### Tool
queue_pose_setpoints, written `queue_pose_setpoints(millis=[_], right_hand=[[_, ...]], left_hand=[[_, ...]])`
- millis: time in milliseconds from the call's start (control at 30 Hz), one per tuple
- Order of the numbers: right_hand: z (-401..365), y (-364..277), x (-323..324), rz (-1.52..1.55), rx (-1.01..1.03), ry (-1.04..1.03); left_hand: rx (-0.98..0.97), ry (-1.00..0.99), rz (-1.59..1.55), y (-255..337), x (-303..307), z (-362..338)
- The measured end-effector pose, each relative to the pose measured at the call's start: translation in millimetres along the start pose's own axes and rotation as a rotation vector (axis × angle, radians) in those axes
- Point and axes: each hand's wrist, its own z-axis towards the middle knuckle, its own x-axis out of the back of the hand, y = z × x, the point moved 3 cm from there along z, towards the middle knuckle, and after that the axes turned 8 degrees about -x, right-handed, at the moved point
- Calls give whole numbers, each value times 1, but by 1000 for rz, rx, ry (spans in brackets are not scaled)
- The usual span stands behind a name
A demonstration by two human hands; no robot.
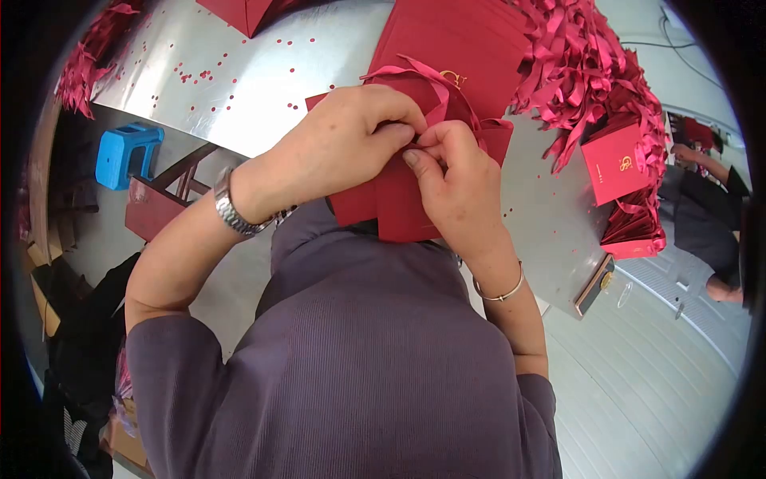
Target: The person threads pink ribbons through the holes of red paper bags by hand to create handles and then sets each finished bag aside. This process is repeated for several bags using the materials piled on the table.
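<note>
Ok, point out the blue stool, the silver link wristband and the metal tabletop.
Blue stool [112,160]: head view, broad left part.
Silver link wristband [229,209]: head view, its links.
Metal tabletop [255,96]: head view, bare surface.

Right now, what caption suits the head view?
Left hand and right hand meet at a ribboned red bag at the edge of a metal table.

This looks like a small workshop for finishing red paper bags: a metal counter [239,100] carries stacked red bags [459,40], a heap of loose ribbon loops [570,72] along its far right edge, and scattered red paper dots [195,77]. Beyond its right edge, another person [698,203] is present; a blue plastic stool [128,156] stands past the left side.
</note>
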Motion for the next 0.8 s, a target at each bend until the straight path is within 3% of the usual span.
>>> queue_pose_setpoints(millis=[100,167,267,333,400,433,500,667,733,800], right_hand=[[-3,1,-1,-23,47,33],[-5,2,0,-36,82,53],[-7,1,-2,-21,92,61],[-8,-1,-3,-49,122,86],[-11,-5,-3,-57,76,88],[-12,-6,-2,-66,31,89],[-14,-15,4,-125,44,90],[-14,-5,0,-146,200,163],[-9,-6,-1,-107,149,134],[-7,-6,-3,-70,100,107]], left_hand=[[-26,-67,48,2,4,12],[354,-379,-88,8,7,22],[404,-490,-154,10,11,31],[377,-530,-115,7,13,34],[169,-524,70,6,14,37],[165,-527,70,3,12,34],[21,-373,84,2,11,30],[33,-363,190,1,14,28],[116,-400,195,2,14,29],[77,-406,194,0,15,29]])
